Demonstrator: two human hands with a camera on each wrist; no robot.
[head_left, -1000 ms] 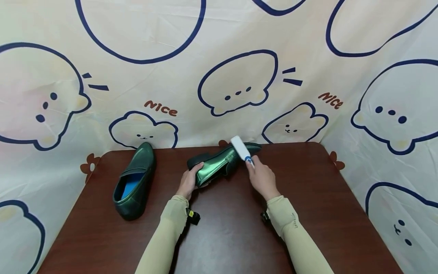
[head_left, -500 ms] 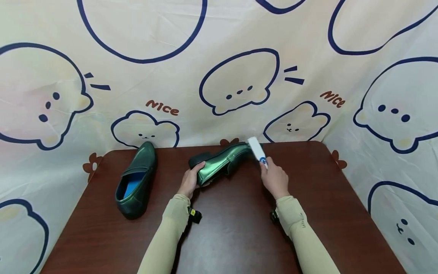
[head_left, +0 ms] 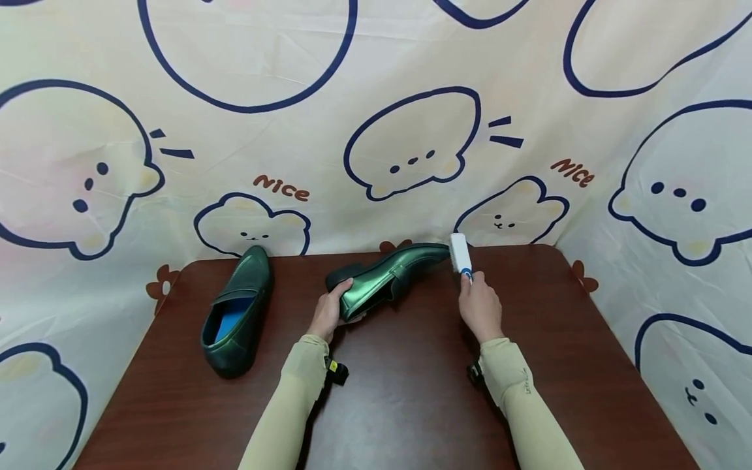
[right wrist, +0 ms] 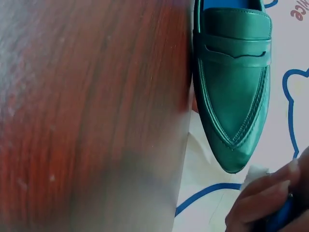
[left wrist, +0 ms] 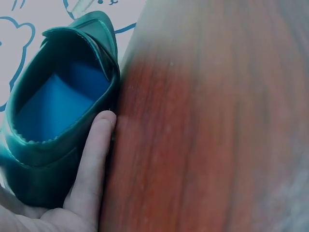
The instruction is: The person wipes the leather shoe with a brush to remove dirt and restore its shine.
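A shiny dark green loafer (head_left: 376,281) lies tipped on its side, toe toward the back right of the table. My left hand (head_left: 326,316) grips it around the heel; in the left wrist view a finger (left wrist: 94,154) runs along the shoe's side, below the blue insole (left wrist: 63,108). My right hand (head_left: 482,310) holds a white brush (head_left: 459,251) by its handle, which has blue on it. The brush head stands at the toe tip; whether it touches is unclear. In the right wrist view the curled fingers (right wrist: 265,195) partly hide the brush.
A second green loafer (head_left: 237,320) with a blue insole stands on the left of the brown wooden table (head_left: 405,391), toe toward the back. A cream cloth (head_left: 329,143) with cartoon outlines hangs close behind the table and along both sides.
My right hand has moved the brush rightward along the loafer, from its front upper part to the toe tip. My left hand keeps its hold on the heel.
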